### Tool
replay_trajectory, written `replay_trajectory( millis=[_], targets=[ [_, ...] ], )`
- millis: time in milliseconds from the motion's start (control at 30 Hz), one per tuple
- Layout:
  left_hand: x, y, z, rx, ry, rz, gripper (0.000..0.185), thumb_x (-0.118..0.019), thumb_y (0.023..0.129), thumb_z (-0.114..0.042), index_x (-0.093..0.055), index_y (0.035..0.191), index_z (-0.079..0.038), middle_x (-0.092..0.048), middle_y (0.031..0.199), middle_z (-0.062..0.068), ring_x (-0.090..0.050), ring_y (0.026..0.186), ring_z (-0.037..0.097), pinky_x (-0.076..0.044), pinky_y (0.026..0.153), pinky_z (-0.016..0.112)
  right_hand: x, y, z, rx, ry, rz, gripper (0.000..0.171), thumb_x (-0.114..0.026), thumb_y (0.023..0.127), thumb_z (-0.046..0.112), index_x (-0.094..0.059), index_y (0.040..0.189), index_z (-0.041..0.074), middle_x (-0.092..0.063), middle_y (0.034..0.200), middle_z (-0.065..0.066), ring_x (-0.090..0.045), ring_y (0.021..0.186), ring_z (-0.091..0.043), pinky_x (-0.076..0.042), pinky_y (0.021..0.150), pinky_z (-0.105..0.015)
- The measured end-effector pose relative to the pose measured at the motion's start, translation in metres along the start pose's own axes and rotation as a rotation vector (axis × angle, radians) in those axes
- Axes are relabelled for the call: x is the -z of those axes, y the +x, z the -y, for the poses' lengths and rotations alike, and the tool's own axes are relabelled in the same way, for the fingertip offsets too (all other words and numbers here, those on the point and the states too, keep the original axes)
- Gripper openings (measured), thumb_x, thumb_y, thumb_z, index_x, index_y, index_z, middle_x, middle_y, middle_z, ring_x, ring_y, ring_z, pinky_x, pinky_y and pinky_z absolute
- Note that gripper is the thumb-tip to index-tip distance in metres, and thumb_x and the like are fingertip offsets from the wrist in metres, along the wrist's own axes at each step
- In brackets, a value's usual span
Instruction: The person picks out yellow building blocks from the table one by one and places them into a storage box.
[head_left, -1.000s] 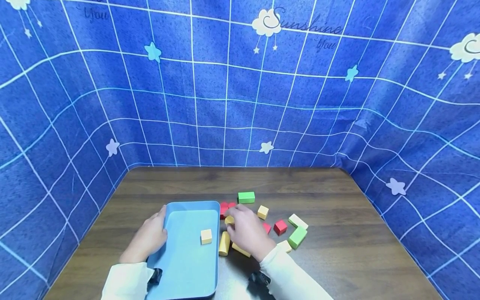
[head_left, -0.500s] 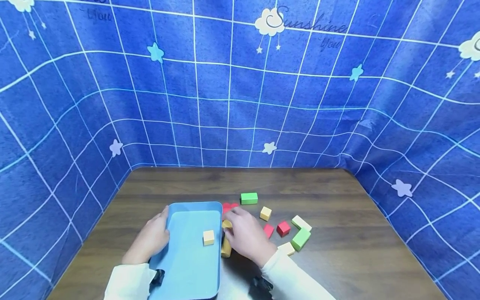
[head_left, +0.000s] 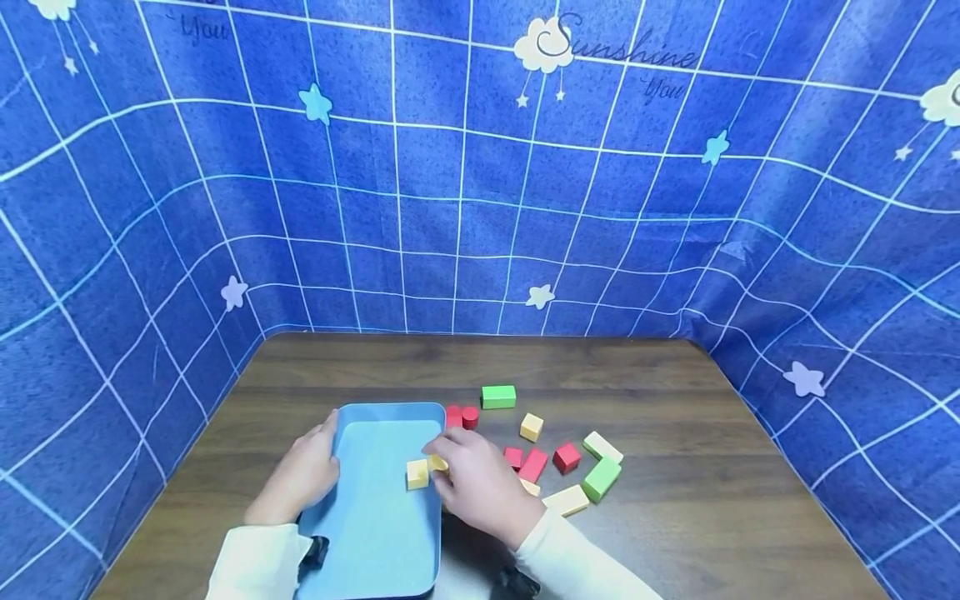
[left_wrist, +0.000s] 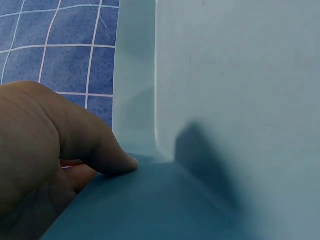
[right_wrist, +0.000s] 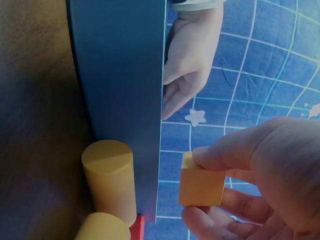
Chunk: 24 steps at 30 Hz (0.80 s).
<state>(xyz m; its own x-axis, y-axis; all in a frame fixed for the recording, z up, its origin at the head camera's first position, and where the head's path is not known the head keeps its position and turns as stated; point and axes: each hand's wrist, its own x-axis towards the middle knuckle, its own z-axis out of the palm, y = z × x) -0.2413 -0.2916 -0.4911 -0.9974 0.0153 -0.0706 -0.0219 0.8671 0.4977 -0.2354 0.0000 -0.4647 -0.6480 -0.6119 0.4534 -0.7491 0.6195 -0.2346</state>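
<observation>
My left hand point(head_left: 296, 479) grips the left wall of a blue tray point(head_left: 375, 411); in the left wrist view the thumb bends over the rim, with fingers outside. A yellow cube point(head_left: 417, 475) lies inside the tray. My right hand point(head_left: 483, 483) pinches a yellow block point(right_wrist: 201, 185) between thumb and fingers, raised at the tray's right rim. Below it, in the right wrist view, a yellow cylinder point(right_wrist: 110, 180) stands against the tray's outer wall, with another yellow cylinder point(right_wrist: 104, 229) partly cut off by the frame.
Right of the tray on the wooden table point(head_left: 675, 417) lie a green block point(head_left: 498, 397), a red cylinder point(head_left: 470, 417), a yellow cube point(head_left: 531, 427), a red cube point(head_left: 567, 457), a larger green block point(head_left: 602, 479) and a flat yellow block point(head_left: 566, 501). A blue patterned cloth point(head_left: 420, 167) surrounds the table.
My right hand has moved left from over the blocks to the tray's right rim, bringing the yellow block. Red blocks it covered now show. The left hand stays on the tray.
</observation>
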Motion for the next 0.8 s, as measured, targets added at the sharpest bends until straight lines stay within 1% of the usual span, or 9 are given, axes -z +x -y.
replay_trajectory(
  millis=[200,467,633,800],
  targets=[
    [-0.001,0.000,0.002,-0.010,0.004,-0.007,0.072,-0.049,0.100,-0.002,-0.013,0.161,0.010,-0.028,0.162,0.036,-0.031,0.147,0.056,-0.032,0.114,0.071,0.000,0.000,0.004,0.033,0.014,0.004,0.025,-0.077,0.089,0.017,-0.075,0.114,0.018,-0.073,0.111,0.006,-0.068,0.100,-0.009,-0.060,0.085,-0.022],
    [-0.002,0.001,0.003,-0.014,0.004,-0.013,0.071,-0.046,0.099,-0.001,-0.014,0.161,0.009,-0.028,0.163,0.035,-0.031,0.148,0.055,-0.032,0.116,0.070,-0.007,-0.002,0.007,0.076,-0.033,0.000,0.027,-0.079,0.088,0.022,-0.076,0.114,0.021,-0.073,0.112,0.008,-0.068,0.100,-0.008,-0.059,0.084,-0.022],
    [-0.002,0.002,0.003,-0.033,0.013,-0.024,0.071,-0.043,0.097,-0.001,-0.014,0.161,0.010,-0.027,0.163,0.034,-0.030,0.149,0.053,-0.031,0.118,0.069,-0.011,-0.003,0.008,0.108,-0.061,-0.008,0.028,-0.082,0.086,0.025,-0.076,0.113,0.021,-0.074,0.110,0.009,-0.069,0.102,-0.007,-0.059,0.087,-0.023],
    [-0.002,0.001,0.003,-0.031,0.015,-0.025,0.071,-0.044,0.098,-0.001,-0.014,0.161,0.010,-0.028,0.163,0.035,-0.031,0.149,0.053,-0.032,0.117,0.069,-0.014,-0.004,0.010,0.132,-0.062,-0.008,0.027,-0.083,0.086,0.027,-0.076,0.111,0.021,-0.074,0.109,0.008,-0.070,0.101,-0.008,-0.059,0.089,-0.023]
  ],
)
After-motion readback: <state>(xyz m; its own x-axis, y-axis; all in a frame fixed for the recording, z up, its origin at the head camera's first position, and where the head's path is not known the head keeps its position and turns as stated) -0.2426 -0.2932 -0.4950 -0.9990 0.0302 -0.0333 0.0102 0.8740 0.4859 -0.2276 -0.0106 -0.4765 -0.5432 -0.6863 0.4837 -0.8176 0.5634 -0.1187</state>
